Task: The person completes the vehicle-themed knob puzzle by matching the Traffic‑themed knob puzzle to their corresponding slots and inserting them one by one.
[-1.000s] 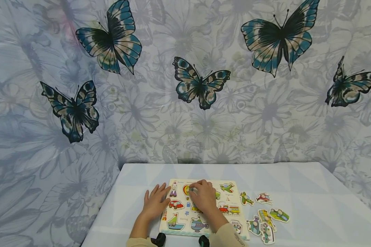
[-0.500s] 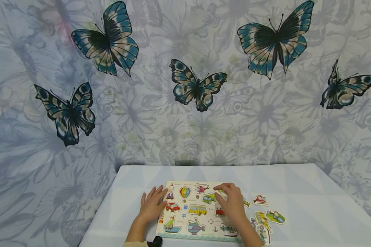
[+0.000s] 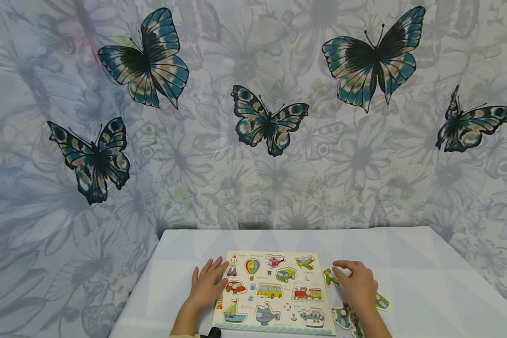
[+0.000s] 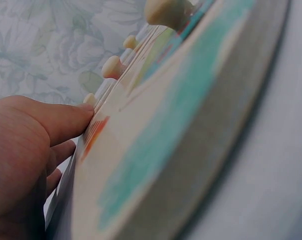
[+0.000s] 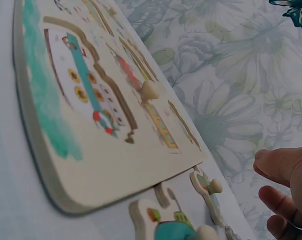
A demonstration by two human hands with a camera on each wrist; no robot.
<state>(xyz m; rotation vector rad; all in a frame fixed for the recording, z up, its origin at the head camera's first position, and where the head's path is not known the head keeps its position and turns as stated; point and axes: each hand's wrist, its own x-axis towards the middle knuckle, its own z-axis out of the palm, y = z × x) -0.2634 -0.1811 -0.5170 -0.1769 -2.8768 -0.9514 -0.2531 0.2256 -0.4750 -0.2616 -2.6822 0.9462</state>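
Observation:
My left hand [image 3: 204, 286] rests at the left edge of a wooden knob puzzle board [image 3: 290, 256], thumb lying on its surface and fingers spread beside it. In the left wrist view, wooden knobs [image 4: 113, 67] stand up near the thumb. My right hand [image 3: 357, 284] is just right of the board, over the loose pieces, partly hiding them. Its thumb and fingers are apart in the right wrist view, with nothing seen between them. Closest to its fingertips lies a green airplane piece [image 3: 330, 278]. A submarine piece [image 3: 343, 317] lies below, by the board's right edge.
A green truck piece [image 3: 382, 302] shows beyond my right wrist. On the board, the train [image 5: 161, 125] bears a knob, while the ship recess [image 5: 81, 80] is bare. White cloth covers the table [image 3: 426, 277]; a butterfly-print backdrop [image 3: 219, 188] hangs behind.
My right hand has moved right, from the balloon picture across the board to the loose pieces. The pictures it covered now show. My left hand stays at the board's left edge.

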